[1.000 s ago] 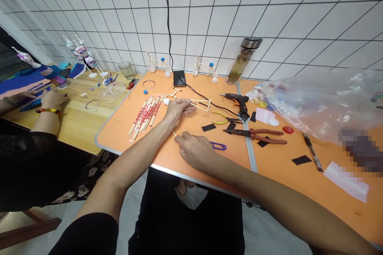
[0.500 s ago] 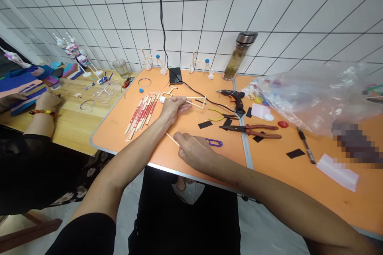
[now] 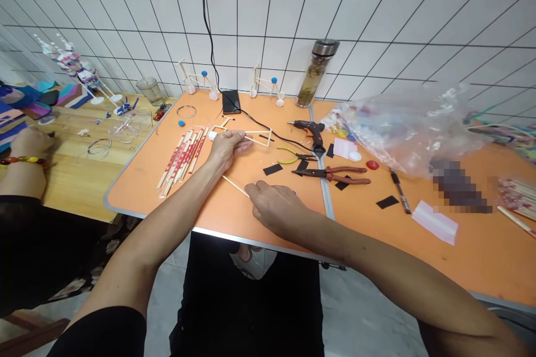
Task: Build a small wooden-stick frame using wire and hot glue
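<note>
My left hand [image 3: 228,148] is closed on a small frame of glued wooden sticks [image 3: 269,138], which has a white round piece [image 3: 213,135] at its left end. The frame is held low above the orange table. Closer to the table's front edge, my right hand [image 3: 272,201] grips a single thin wooden stick [image 3: 235,186] that points left toward my left wrist. Left of my hands lie several chopsticks in red-printed wrappers [image 3: 184,159]. Yellow-handled pliers [image 3: 293,157] and larger red-handled pliers [image 3: 330,173] rest to the right, among black rectangular pieces [image 3: 273,169].
Two small stick bicycles [image 3: 196,79] with blue balls stand by the wall, near a phone [image 3: 230,102] and a tea bottle [image 3: 317,73]. A glue gun [image 3: 310,133] trails a black cord. A plastic bag [image 3: 402,122] covers the right rear. At left, another person's hand [image 3: 29,145] rests on a wooden table.
The view has swung right, so things sit further left and more chopsticks show at the right. My right hand now hides most of the purple tool. Both grips stay the same.
</note>
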### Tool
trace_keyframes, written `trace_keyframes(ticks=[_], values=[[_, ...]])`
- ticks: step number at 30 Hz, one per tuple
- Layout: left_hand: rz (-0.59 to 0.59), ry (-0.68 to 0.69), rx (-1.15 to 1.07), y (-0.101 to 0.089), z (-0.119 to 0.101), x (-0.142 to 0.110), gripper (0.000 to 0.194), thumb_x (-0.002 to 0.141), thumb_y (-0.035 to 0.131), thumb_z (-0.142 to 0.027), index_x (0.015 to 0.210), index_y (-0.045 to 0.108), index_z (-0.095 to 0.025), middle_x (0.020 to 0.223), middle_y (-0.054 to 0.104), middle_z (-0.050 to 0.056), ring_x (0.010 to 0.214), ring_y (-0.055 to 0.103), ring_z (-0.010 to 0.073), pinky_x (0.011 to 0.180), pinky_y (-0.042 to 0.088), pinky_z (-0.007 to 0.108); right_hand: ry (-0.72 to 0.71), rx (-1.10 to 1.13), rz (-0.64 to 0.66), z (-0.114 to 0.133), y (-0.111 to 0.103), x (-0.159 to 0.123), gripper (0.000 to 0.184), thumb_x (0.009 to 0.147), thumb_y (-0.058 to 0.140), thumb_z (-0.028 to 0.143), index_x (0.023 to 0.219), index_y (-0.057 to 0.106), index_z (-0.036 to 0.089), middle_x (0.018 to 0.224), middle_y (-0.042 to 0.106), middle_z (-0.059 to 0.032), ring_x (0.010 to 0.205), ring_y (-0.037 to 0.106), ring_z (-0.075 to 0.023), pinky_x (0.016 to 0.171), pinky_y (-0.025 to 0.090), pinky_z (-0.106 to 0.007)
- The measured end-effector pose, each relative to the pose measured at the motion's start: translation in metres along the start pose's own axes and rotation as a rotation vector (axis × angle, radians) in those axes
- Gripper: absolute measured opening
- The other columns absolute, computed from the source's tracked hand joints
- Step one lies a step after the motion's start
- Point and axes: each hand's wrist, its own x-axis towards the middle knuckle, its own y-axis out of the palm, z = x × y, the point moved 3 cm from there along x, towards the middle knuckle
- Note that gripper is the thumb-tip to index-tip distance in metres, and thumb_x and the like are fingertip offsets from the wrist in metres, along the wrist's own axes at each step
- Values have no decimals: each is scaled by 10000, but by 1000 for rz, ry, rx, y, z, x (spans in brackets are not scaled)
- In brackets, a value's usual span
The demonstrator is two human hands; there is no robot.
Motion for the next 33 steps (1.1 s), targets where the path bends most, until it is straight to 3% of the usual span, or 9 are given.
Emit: trace_keyframes(ticks=[6, 13, 16, 21, 24, 28, 33], values=[[-20, -6, -6, 0, 1, 0, 222, 1035, 828, -89, 818, 790, -111, 829, 864, 109, 681, 826, 150, 830, 707, 264, 8, 123, 12, -19, -2, -3, 358, 1120, 483, 88, 1364, 739, 141, 1364, 764, -170, 1166, 798, -306, 856, 551, -365], [-8, 2, -2, -1, 0, 0, 236, 1065, 777, -86, 831, 783, -114, 802, 858, 93, 688, 832, 143, 754, 690, 219, -35, 315, -52, -39, -5, -8, 365, 1153, 490, 110, 1358, 785, 176, 1344, 836, -145, 1239, 772, -281, 979, 534, -343], [-17, 7, -15, -2, -1, 1, 260, 1080, 744, -76, 824, 771, -115, 799, 857, 90, 677, 829, 141, 738, 687, 217, -90, 345, -79, -55, -13, -12, 388, 1121, 469, 69, 1266, 807, 194, 1314, 844, -127, 1182, 769, -265, 949, 513, -339], [-25, 10, -9, -4, 0, 1, 210, 1021, 847, -104, 827, 770, -127, 826, 869, 103, 700, 841, 154, 766, 694, 226, -74, 417, -29, -92, -27, -19, 301, 1123, 504, 164, 1141, 797, 232, 1179, 840, -69, 1062, 737, -257, 850, 461, -350], [-15, 16, -13, -4, 1, 2, 216, 1038, 823, -97, 828, 776, -122, 839, 870, 106, 691, 838, 151, 743, 696, 227, -76, 583, -55, -113, -32, -21, 260, 1130, 537, 277, 1127, 795, 248, 1089, 822, -38, 1029, 723, -243, 869, 477, -355], [-19, 18, -1, -6, 3, 5, 179, 1016, 861, -110, 851, 795, -129, 875, 880, 104, 708, 838, 141, 785, 711, 234, -148, 957, -224, -131, -30, -14, 227, 1110, 645, 429, 1119, 758, 232, 1068, 824, -46, 1004, 751, -218, 927, 558, -368], [-23, 19, 32, -7, 2, 6, 201, 1052, 805, -103, 852, 802, -125, 865, 877, 104, 707, 833, 136, 775, 695, 221, -146, 1394, -353, -129, -10, 10, 261, 965, 852, 391, 1088, 688, 229, 1038, 817, -41, 997, 843, -206, 976, 660, -378]])
